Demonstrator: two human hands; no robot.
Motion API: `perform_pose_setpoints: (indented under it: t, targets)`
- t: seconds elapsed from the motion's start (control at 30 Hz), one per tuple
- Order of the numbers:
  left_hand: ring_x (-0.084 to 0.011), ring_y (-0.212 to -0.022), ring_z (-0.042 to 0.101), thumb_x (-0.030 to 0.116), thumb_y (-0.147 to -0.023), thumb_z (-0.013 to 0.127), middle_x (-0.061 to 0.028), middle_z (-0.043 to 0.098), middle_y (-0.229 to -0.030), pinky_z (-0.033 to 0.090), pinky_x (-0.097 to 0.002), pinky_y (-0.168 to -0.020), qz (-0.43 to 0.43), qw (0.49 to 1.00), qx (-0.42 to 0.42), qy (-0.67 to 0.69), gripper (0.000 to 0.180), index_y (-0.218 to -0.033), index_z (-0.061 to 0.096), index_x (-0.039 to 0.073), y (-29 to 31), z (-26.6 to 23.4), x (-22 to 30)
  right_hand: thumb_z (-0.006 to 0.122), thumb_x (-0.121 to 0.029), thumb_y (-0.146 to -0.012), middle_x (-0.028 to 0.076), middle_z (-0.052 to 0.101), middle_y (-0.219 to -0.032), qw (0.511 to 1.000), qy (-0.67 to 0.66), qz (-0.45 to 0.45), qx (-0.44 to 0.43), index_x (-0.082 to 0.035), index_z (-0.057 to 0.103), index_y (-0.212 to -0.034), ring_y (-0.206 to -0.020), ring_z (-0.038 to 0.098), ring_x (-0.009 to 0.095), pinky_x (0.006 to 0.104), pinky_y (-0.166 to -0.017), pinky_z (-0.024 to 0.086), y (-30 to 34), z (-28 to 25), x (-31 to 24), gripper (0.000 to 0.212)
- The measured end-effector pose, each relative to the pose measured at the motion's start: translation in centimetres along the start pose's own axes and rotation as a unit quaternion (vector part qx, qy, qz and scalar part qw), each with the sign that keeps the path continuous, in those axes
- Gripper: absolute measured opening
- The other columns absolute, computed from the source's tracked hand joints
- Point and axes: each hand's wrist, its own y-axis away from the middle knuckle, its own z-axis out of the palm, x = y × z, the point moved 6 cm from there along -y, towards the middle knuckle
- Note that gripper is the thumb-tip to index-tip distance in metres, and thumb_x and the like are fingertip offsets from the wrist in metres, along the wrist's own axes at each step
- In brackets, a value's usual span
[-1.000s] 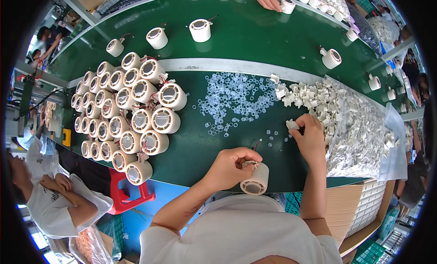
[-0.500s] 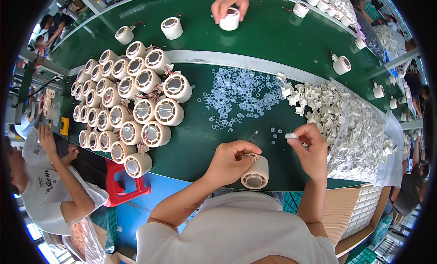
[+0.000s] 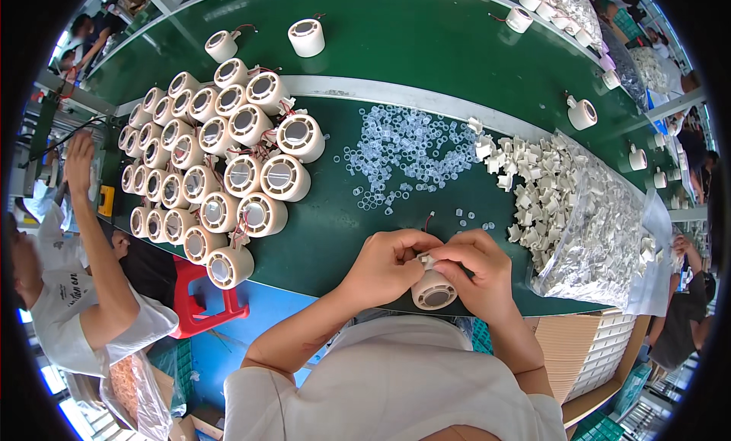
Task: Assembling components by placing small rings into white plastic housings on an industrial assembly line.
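The left hand (image 3: 387,267) pinches the upper edge of a cream cylindrical housing (image 3: 435,292) at the near edge of the green bench (image 3: 327,239), its grip narrow and holding. The housing leans with its round grey end toward the wearer, and a thin wire lead (image 3: 429,217) rises behind the fingers. The right hand (image 3: 478,270) meets it there — thumb and fingertips closed on a small white plastic clip (image 3: 428,260) against the housing's upper side, partly hidden between the hands.

Just beyond the right hand lie a few loose clear rings (image 3: 466,213); farther off spreads a heap of clear rings (image 3: 411,156). To its right, white clips (image 3: 525,175) spill from a clear plastic bag (image 3: 598,247). On the left stands a cluster of matching housings (image 3: 202,182), grey ends showing — and a red stool (image 3: 185,289) sits below the bench, beside a co-worker (image 3: 106,266).
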Motion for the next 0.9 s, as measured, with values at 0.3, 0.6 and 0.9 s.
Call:
perform_pose_setpoints:
  t: [0.3, 0.6, 0.9]
  targets:
    - [-0.0109, -0.065, 0.053, -0.008, -0.078, 0.055, -0.0082, 0.06, -0.078, 0.046, -0.0209, -0.059, -0.024, 0.998, -0.037, -0.041, 0.021, -0.098, 0.061, -0.002, 0.5, -0.4, 0.4, 0.056, 0.011, -0.073, 0.003, 0.052, -0.083, 0.998, -0.015, -0.01, -0.056, -0.007, 0.067, -0.089, -0.067, 0.048, 0.013, 0.0231, -0.058, 0.04, -1.1, 0.4, 0.5, 0.026]
    - [-0.0126, -0.062, 0.053, -0.002, -0.078, 0.061, -0.0049, 0.058, -0.075, 0.044, -0.0252, -0.057, -0.045, 0.976, -0.009, -0.211, 0.013, -0.09, 0.056, 0.003, 2.7, -0.6, 0.2, 0.065, 0.003, -0.07, 0.003, 0.053, -0.081, 0.97, 0.229, -0.083, 0.013, -0.008, 0.062, -0.081, -0.074, 0.052, 0.019, 0.0279, -0.065, 0.044, -7.2, 0.1, 4.7, 0.016]
    - [-0.0166, -0.061, 0.053, 0.004, -0.075, 0.065, -0.0056, 0.059, -0.076, 0.043, -0.028, -0.057, -0.009, 0.91, -0.031, -0.412, 0.016, -0.09, 0.06, 0.003, 4.1, -0.2, -0.3, 0.07, -0.002, -0.066, 0.003, 0.053, -0.079, 0.971, 0.23, -0.056, -0.015, -0.006, 0.062, -0.079, -0.073, 0.052, 0.02, 0.0291, -0.066, 0.044, -6.5, -0.4, 5.9, 0.016]
